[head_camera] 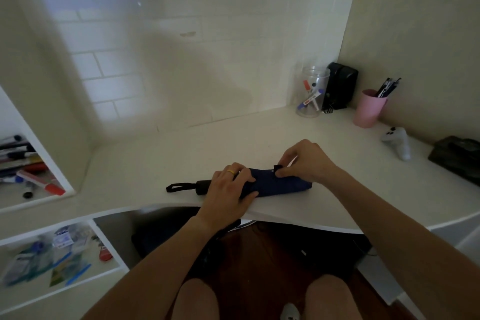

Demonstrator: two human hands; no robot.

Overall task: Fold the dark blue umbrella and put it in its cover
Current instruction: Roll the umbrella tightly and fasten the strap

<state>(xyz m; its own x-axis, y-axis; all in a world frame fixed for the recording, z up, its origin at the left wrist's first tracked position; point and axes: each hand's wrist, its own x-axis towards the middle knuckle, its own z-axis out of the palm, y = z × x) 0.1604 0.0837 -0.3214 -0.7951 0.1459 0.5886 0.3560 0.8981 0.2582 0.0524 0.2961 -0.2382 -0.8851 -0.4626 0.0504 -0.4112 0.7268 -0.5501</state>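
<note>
Centre frame, collapsed dark blue fabric umbrella (275, 184) lies on white bench (145, 161): left hand (228, 187) wraps the roll, right hand (304, 161) pinches black strap tab (278, 167); prob. fastening stage, next needs cover, not in view.

White curved desk (155, 153) w/ folded dark blue umbrella (283, 184), clear plastic jar (311, 91), pink cup (368, 109), white game controller (398, 141).
</note>
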